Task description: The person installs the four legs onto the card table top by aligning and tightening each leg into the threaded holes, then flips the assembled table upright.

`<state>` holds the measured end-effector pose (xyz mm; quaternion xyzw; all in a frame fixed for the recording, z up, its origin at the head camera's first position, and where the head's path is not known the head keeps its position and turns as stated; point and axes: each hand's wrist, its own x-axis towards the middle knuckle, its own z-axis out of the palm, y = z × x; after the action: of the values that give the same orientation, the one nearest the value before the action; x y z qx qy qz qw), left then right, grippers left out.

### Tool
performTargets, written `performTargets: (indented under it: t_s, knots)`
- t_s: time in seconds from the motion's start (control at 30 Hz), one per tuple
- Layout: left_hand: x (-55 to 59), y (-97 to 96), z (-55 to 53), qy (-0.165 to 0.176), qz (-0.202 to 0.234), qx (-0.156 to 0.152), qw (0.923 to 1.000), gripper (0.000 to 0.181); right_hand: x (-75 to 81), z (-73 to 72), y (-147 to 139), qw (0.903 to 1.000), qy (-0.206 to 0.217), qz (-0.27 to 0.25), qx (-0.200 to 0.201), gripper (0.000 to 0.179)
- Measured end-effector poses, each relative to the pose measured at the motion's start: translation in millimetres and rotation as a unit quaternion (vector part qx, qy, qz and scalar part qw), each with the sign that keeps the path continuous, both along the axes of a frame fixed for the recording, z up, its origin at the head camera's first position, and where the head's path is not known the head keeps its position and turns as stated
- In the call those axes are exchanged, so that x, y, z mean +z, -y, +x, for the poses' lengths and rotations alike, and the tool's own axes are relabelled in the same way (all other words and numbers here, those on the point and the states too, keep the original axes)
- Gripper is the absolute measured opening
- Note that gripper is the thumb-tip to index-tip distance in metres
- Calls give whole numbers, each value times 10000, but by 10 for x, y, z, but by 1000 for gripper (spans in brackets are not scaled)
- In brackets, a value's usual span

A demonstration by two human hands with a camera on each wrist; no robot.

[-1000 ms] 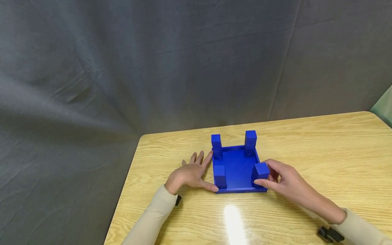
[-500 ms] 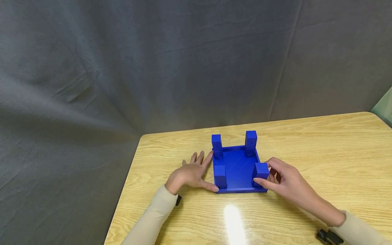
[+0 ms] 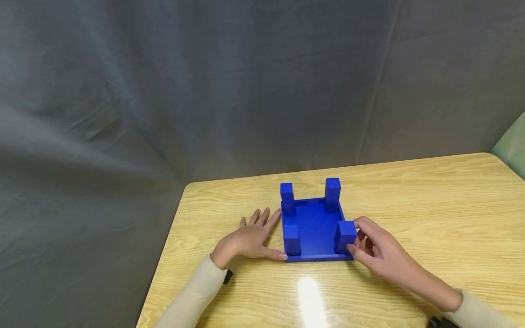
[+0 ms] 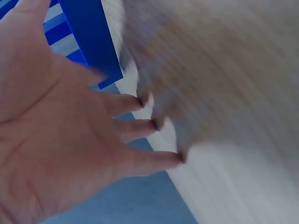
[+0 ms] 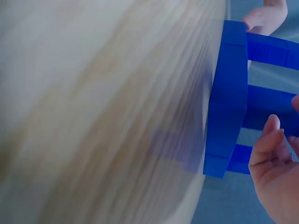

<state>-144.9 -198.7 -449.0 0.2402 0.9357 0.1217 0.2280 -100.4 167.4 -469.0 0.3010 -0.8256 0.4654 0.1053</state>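
An upside-down blue toy table lies on the wooden surface, its rimmed tabletop (image 3: 313, 230) down and several square legs standing up at the corners. My right hand (image 3: 383, 248) is at the near right leg (image 3: 344, 238), thumb and index finger at its edges and the other fingers curled. In the right wrist view the fingertips (image 5: 272, 125) overlap that leg's side. My left hand (image 3: 246, 239) lies with fingers spread along the tabletop's left rim, thumb at the near left corner beside the near left leg (image 3: 292, 241). The left palm (image 4: 70, 130) shows in the left wrist view.
Two far legs, one left (image 3: 287, 198) and one right (image 3: 332, 195), stand upright at the back corners. The wooden work table (image 3: 430, 205) ends at a dark grey curtain (image 3: 266, 91) behind and to the left. Light glares off the wood in front.
My right thumb has shifted from the near right leg's front face to its right edge, and that leg looks slightly turned. The left hand stays at the rim. The head view shifted slightly.
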Motion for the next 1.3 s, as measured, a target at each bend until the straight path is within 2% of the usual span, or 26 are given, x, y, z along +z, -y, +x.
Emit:
performTargets:
  t_s: [0.1,0.2,0.3,0.4,0.5,0.53,0.6,0.67,0.8,1.03,1.17,1.3]
  knots:
    - [-3,121,52,-195,360,-127,9991,101,-12,22,-33,9997,137,-80,161,57]
    - [15,201,100,-622,862,-165,9942,77,-20,26,-61,9989,366,-216,214,67]
    - [2,211,135,-968,1509,14,9838,60,-25,33,-107,9974,683,-183,102,59]
    - [-43,160,153,-585,2383,480,9682,55,-34,4,-147,9949,998,11,-109,52]
    - [-103,77,165,-14,3107,1242,9424,55,-46,-71,-177,9911,1296,289,-108,51]
    - [-116,45,159,90,3279,1471,9331,56,-46,-100,-184,9895,1401,357,-75,51]
    - [-150,-15,142,66,3309,1837,9256,59,-45,-169,-194,9863,1578,470,56,51]
    - [-179,-71,118,-32,3163,2022,9269,63,-40,-243,-190,9828,1746,571,169,51]
    - [-219,-172,73,-293,2648,2123,9402,73,-42,-381,-119,9806,1777,802,202,51]
    - [-267,-268,18,-820,2018,1890,9575,76,-96,-546,-1,9821,1289,1366,-104,53]
    - [-256,-265,-18,-868,1863,1785,9622,79,-94,-592,22,9814,1290,1416,-99,54]
    - [-222,-235,-57,-772,1785,1684,9663,84,-92,-638,61,9815,1253,1442,-99,56]
